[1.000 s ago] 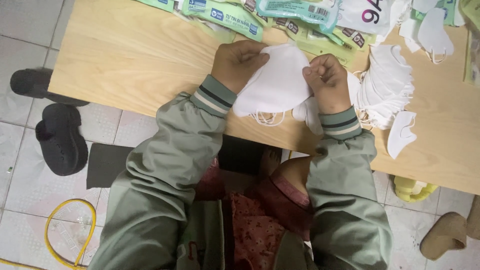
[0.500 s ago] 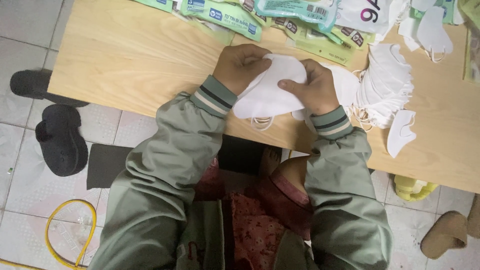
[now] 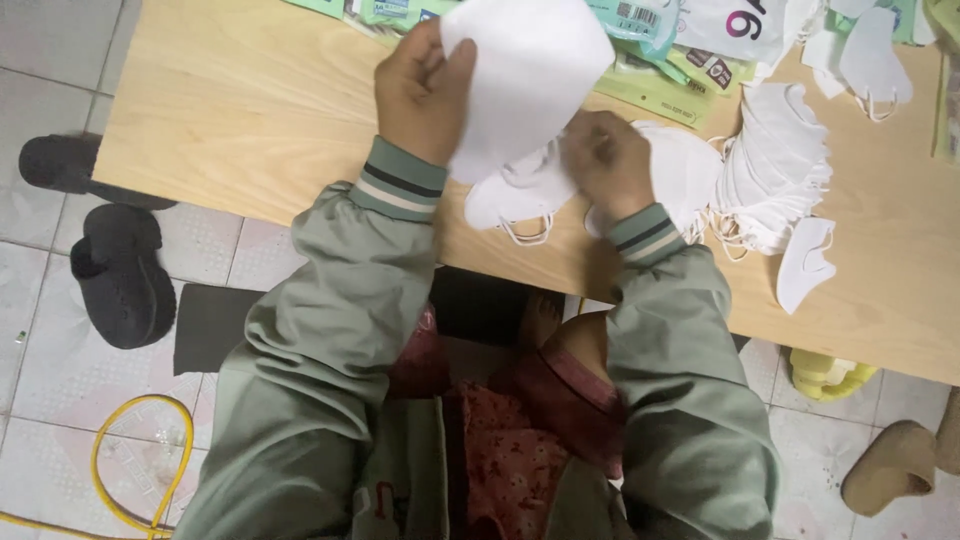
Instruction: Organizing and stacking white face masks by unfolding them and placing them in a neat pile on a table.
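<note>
You are sitting at the wooden tabletop (image 3: 250,110) with dark slippers (image 3: 115,270) lying on the tiled floor at your nine o'clock, out of the way, and a yellow cord (image 3: 140,460) curling at about seven o'clock. Your left hand (image 3: 425,90) is lifting a white folded mask (image 3: 525,75) up off the surface at about eleven o'clock, thumb and fingers pinching its left edge so the piece is hanging flat and open to your view. Your right hand (image 3: 605,160) is staying low at twelve o'clock, fingers curled and pressing down on a small heap of white masks (image 3: 520,190) whose ear loops are trailing over the near edge, likely to keep that heap from sliding; whether it is actually gripping one or only resting on them cannot be told. A larger stack of masks (image 3: 775,170) is waiting at one o'clock within easy reach, one loose mask (image 3: 805,265) is lying apart toward two o'clock, and green printed packets (image 3: 660,90) are spreading along the far edge.
</note>
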